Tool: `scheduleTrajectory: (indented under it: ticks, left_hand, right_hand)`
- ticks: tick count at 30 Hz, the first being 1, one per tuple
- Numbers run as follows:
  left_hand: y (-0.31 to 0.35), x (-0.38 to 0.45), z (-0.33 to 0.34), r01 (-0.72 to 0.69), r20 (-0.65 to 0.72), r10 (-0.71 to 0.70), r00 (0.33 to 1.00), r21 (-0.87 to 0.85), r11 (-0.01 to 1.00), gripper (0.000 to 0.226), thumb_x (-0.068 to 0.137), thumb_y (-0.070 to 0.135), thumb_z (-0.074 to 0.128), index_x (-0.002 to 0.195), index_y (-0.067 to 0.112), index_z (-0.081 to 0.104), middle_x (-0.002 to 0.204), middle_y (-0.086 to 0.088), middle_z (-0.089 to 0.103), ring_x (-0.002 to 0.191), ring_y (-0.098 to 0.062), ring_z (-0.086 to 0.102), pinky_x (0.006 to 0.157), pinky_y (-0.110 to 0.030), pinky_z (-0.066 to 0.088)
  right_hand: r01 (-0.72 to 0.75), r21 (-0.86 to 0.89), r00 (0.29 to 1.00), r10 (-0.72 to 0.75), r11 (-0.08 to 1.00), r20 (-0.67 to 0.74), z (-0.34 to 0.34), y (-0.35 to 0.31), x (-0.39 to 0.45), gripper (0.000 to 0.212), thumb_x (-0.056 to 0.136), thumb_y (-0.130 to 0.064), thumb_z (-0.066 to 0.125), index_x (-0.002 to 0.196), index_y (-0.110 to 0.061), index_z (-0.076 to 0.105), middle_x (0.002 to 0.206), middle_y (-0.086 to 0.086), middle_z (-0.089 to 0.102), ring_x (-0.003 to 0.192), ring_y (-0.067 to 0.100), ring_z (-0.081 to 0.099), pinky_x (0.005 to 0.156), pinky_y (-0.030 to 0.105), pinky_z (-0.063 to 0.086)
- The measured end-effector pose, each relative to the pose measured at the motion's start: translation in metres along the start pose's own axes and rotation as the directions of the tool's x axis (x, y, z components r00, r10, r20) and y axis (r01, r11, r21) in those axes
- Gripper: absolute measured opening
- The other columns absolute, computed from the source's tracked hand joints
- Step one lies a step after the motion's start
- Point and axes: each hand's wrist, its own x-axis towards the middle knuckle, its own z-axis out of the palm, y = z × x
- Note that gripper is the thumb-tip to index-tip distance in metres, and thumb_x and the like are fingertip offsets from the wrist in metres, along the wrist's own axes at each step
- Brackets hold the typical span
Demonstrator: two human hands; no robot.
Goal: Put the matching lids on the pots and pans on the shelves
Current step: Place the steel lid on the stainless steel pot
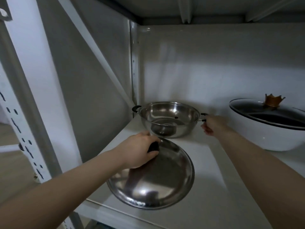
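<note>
Steel lid (158, 177), knob gripped by left hand (138, 151); right hand (212, 125) holds pot (168, 119) handle; next, centre it over the rim.

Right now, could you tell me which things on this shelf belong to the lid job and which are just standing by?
In use: steel lid, gripped by its knob in the left hand; open steel pot, its handle held by the right hand.

Standing by: white pot, already under a glass lid.

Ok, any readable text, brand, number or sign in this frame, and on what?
None can be read. The steel pot, the steel lid, the white pot and its glass lid show no lettering. The shelf upright bears only slots.
</note>
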Motion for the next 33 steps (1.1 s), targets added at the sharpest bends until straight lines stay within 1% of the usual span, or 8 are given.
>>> scheduleTrajectory:
  ticks: [5,10,13,16,18,21,24,33]
  left_hand:
    - [0.008,-0.012,-0.018,-0.043,-0.040,0.042,0.998,-0.003,0.999,0.043,0.093,0.037,0.048,0.135,0.034,0.043,0.124,0.003,0.049,0.116,-0.015,0.050,0.095,-0.021,0.035]
    - [0.017,-0.028,-0.058,-0.098,-0.144,0.103,0.984,0.044,0.994,0.041,0.091,0.041,0.050,0.131,0.038,0.047,0.119,0.006,0.053,0.109,-0.012,0.054,0.088,-0.017,0.035]
    - [0.021,-0.019,-0.085,-0.112,-0.275,0.124,0.953,0.059,0.992,0.040,0.090,0.039,0.053,0.130,0.036,0.049,0.116,0.002,0.057,0.105,-0.016,0.057,0.086,-0.019,0.037]
    - [0.020,0.007,-0.101,-0.107,-0.400,0.120,0.909,0.055,0.993,0.041,0.091,0.034,0.052,0.132,0.032,0.049,0.116,-0.004,0.057,0.104,-0.021,0.058,0.089,-0.026,0.042]
    - [0.019,0.031,-0.103,-0.093,-0.454,0.087,0.887,0.011,0.996,0.041,0.093,0.032,0.050,0.134,0.030,0.047,0.119,-0.006,0.055,0.105,-0.024,0.057,0.088,-0.026,0.040]
    - [0.015,0.072,-0.099,-0.035,-0.458,0.009,0.889,-0.048,0.998,0.041,0.095,0.030,0.047,0.136,0.027,0.045,0.124,-0.010,0.052,0.109,-0.028,0.055,0.090,-0.029,0.040]
    - [0.007,0.111,-0.089,-0.018,-0.447,-0.018,0.894,-0.074,0.997,0.039,0.094,0.028,0.048,0.133,0.022,0.049,0.123,-0.013,0.057,0.111,-0.030,0.056,0.096,-0.034,0.044]
    - [-0.006,0.177,-0.041,0.117,-0.317,-0.139,0.938,-0.089,0.989,0.040,0.096,0.021,0.045,0.135,0.014,0.047,0.134,-0.016,0.056,0.122,-0.034,0.049,0.106,-0.038,0.039]
  right_hand:
    - [0.001,0.043,0.999,-0.003,0.999,0.043,0.007,0.006,0.018,0.044,0.093,-0.003,0.027,0.126,-0.015,0.053,0.060,0.005,0.045,0.017,0.001,0.037,0.029,0.009,0.035]
    - [-0.002,0.066,0.998,-0.003,0.998,0.067,0.008,0.005,0.018,0.046,0.093,-0.004,0.025,0.132,-0.014,0.049,0.059,0.005,0.043,0.017,0.001,0.036,0.028,0.009,0.034]
    - [-0.014,0.112,0.993,0.001,0.994,0.118,0.004,0.002,0.012,0.037,0.095,-0.003,0.028,0.124,-0.011,0.050,0.061,0.004,0.045,0.023,0.002,0.043,0.028,0.009,0.035]
    - [0.036,0.116,0.986,-0.054,0.993,0.157,-0.001,0.000,-0.001,0.013,0.095,-0.004,0.036,0.098,-0.008,0.048,0.065,0.002,0.046,0.047,0.009,0.048,0.038,0.017,0.043]
    - [0.028,0.140,0.986,-0.051,0.990,0.159,-0.001,0.001,-0.002,0.021,0.096,-0.002,0.030,0.093,-0.011,0.048,0.063,0.003,0.043,0.046,0.009,0.047,0.039,0.017,0.041]
    - [-0.030,0.176,0.989,0.003,0.984,0.149,0.003,0.003,0.004,0.040,0.097,-0.003,0.018,0.116,-0.024,0.046,0.062,0.004,0.041,0.049,0.010,0.044,0.029,0.009,0.036]
    - [-0.025,0.147,0.989,0.004,0.989,0.145,0.003,0.005,0.004,0.043,0.098,-0.005,0.021,0.131,-0.015,0.045,0.062,0.003,0.042,0.051,0.010,0.042,0.030,0.012,0.039]
    - [-0.035,0.190,0.996,0.018,0.981,0.091,-0.001,0.009,-0.006,0.034,0.096,-0.002,0.030,0.126,-0.008,0.046,0.062,0.005,0.045,0.019,-0.001,0.044,0.027,0.011,0.038]
